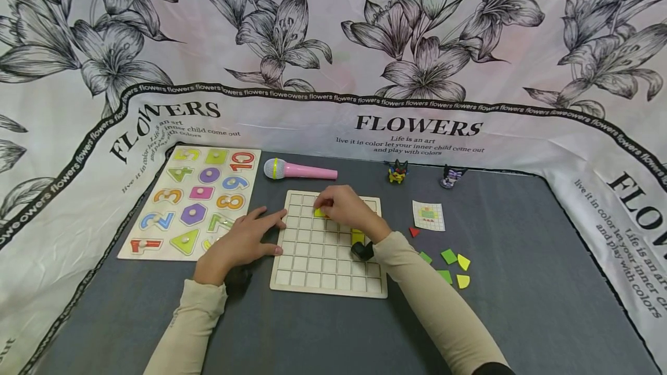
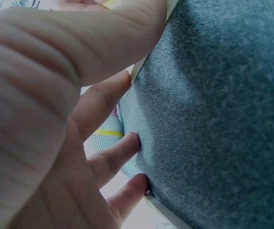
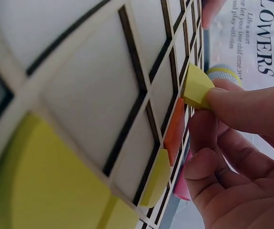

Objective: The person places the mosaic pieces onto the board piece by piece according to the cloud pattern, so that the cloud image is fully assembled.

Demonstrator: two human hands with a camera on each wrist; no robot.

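Grey table (image 1: 521, 305); gridded board (image 1: 304, 249), puzzle (image 1: 211, 207), microphone (image 1: 306, 171)

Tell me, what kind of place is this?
Probably a play or learning table, though I can't tell in what building. A number puzzle, a grid board with yellow pieces on it, and a pink microphone all suggest that.

The left hand (image 1: 241, 243) spreads its fingers while the right hand (image 1: 348, 208) pinches.
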